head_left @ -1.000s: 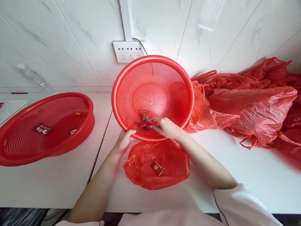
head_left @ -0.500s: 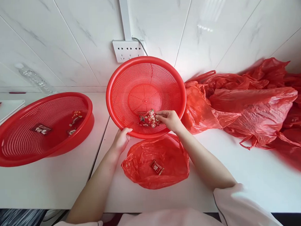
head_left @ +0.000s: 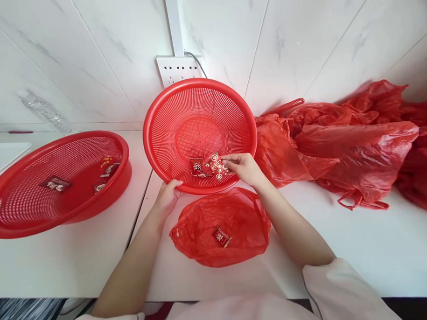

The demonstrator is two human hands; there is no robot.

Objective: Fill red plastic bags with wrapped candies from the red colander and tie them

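A round red plastic basket (head_left: 200, 118) with perforated walls leans tilted towards me in the middle. My left hand (head_left: 168, 195) grips its lower left rim, thumb over the edge. Inside the basket, my right hand (head_left: 244, 168) pinches a red and gold patterned packet (head_left: 217, 167) between thumb and fingers. Beside it in the basket lies a dark red packet (head_left: 196, 166), partly covered. Just below the basket, an open red plastic bag (head_left: 195, 240) lies on the table with one small red wrapped packet (head_left: 222, 236) in it.
At left stands a second red basket (head_left: 96, 208) with several small packets. Filled-looking red plastic bags (head_left: 360, 145) are heaped at right. A clear bottle (head_left: 45, 112), a white tray (head_left: 6, 153) and a power strip (head_left: 178, 68) are along the wall.
The patterned packet in my right hand has turned and shows more of its face, apart from the dark packet. The view has shifted slightly; my left hand keeps the rim.
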